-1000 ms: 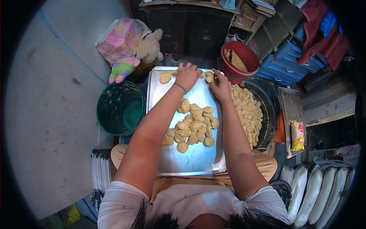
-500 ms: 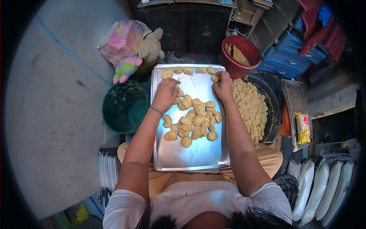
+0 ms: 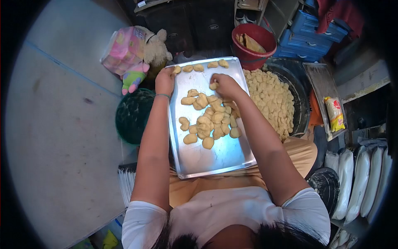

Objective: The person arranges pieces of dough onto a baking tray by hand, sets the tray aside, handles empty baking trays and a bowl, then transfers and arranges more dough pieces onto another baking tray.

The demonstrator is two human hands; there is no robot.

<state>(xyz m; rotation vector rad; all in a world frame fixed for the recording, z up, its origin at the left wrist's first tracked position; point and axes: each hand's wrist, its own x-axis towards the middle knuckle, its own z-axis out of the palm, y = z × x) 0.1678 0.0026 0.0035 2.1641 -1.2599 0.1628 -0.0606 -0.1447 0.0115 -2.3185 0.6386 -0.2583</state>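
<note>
A metal tray (image 3: pixel 195 159) rests on my lap with a heap of pale yellow dough pieces (image 3: pixel 215 118) in its middle. Along its far edge runs a row of separate dough pieces (image 3: pixel 199 67). At the far left corner, my left hand (image 3: pixel 165 81) has its fingers closed against the end dough piece (image 3: pixel 177 69) of that row. My right hand (image 3: pixel 226 87) pinches a small dough piece (image 3: pixel 214 86) above the tray, between the row and the heap. Part of the heap's right side is hidden by my right forearm.
Right of the tray, a wide black basin (image 3: pixel 304 99) holds many more dough pieces. A red bucket (image 3: pixel 257 60) stands beyond it and a green bucket (image 3: pixel 132 118) on the left. A yellow packet (image 3: pixel 334 114) lies on a board (image 3: pixel 317 79). Stuffed toys (image 3: pixel 155 50) sit behind the green bucket.
My left hand has moved outward to the tray's far left corner. My right hand has left the far right corner, moving inward with a dough piece. The tray has tilted round slightly in view.
</note>
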